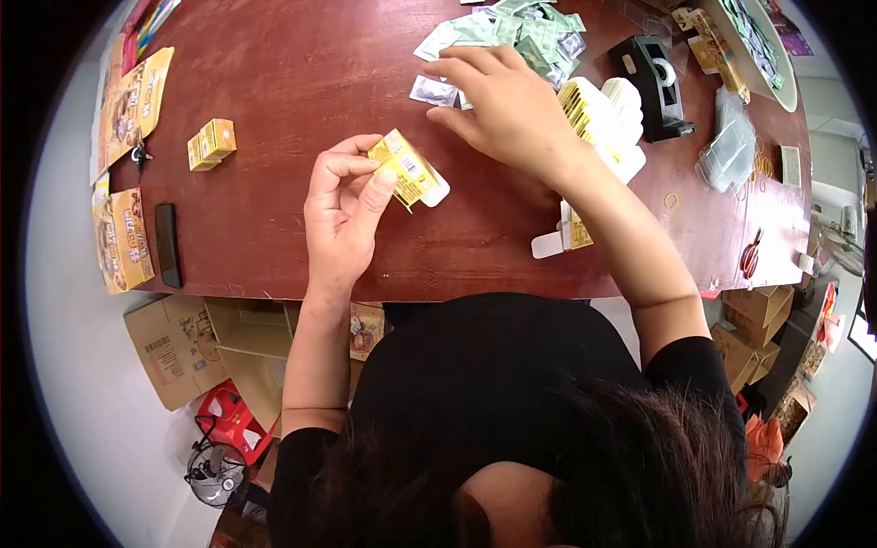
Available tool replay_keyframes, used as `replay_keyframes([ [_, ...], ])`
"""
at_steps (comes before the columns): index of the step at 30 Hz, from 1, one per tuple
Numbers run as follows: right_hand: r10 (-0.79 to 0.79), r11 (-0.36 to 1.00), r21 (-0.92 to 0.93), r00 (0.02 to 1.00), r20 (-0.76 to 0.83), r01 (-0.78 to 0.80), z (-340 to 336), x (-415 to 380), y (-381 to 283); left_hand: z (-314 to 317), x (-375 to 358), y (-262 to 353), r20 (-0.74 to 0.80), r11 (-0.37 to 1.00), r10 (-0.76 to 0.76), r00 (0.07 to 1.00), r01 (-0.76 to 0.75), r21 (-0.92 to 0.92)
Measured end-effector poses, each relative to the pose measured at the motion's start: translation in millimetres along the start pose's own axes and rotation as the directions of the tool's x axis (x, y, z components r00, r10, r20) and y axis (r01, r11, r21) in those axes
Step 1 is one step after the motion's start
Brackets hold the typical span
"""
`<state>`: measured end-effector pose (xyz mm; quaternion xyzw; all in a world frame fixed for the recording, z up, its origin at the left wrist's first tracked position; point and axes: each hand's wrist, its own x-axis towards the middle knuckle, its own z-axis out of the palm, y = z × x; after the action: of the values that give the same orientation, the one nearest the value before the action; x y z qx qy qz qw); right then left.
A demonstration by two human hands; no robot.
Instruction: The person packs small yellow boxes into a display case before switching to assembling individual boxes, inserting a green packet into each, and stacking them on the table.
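Observation:
My left hand grips a small yellow box between thumb and fingers, above the table. A white flap sticks out at the box's right end, and a barcode faces up. My right hand is stretched out with fingers apart, over the table's far middle. Just beyond its fingers lies a small purple-grey sachet. Behind it is a pile of green sachets. Beside the right wrist are several yellow and white flattened boxes. Under the right forearm lies another yellow box with an open white flap.
Small yellow boxes stand at the left, near a dark phone-like object and printed bags. A black tape dispenser, clear plastic packs, a rubber band and red-handled scissors lie at the right.

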<state>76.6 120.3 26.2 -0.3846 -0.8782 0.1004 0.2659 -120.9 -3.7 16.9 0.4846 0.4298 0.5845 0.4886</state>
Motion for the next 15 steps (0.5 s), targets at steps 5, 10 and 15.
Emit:
replay_keyframes([
  [5,-0.035,0.915,-0.385,0.974,0.222,0.12,47.3,20.7,4.7,4.1,0.4,-9.7,-0.107,0.982,0.11,0.988,-0.092,0.163],
  [10,0.101,0.983,0.146,0.992,0.071,-0.111,24.4,11.5,12.1,-0.2,0.8,-2.1,-0.248,0.997,-0.003,0.969,0.02,0.069],
  [15,0.279,0.682,0.568,0.882,0.38,-0.46,-27.6,-6.1,-30.5,7.9,7.0,-1.4,-0.342,0.98,-0.112,0.933,0.047,-0.192],
])
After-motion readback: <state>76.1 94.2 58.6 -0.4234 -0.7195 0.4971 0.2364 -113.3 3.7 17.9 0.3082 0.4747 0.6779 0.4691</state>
